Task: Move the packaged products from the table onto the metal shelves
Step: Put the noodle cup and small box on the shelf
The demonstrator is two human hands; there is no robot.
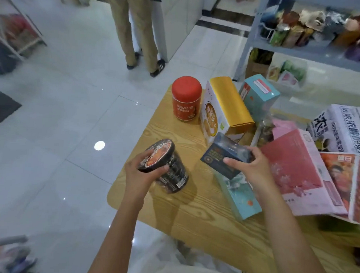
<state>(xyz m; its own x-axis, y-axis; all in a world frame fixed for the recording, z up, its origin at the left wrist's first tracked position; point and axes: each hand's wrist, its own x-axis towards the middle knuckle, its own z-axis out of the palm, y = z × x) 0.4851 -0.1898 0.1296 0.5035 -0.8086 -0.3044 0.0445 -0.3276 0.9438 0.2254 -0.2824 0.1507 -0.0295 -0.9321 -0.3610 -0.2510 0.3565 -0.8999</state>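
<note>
My left hand (142, 171) grips the rim of a black instant-noodle cup (169, 172) near the left edge of the wooden table (202, 218). My right hand (253, 169) holds a small dark blue box (221, 156) just above the table's middle. On the table stand a red-lidded jar (186, 98), a white and gold box (225, 107) and a teal box (258, 96). A flat teal box (242, 197) lies under my right hand, a pink box (296, 175) beside it. The grey metal shelves (300, 48) rise at the back right, holding several packages.
A person (138, 32) in tan trousers stands on the white tiled floor beyond the table. Another rack (15, 32) with goods is at the far left. A white printed bag (342, 129) and an orange packet (344, 183) lie at the table's right side.
</note>
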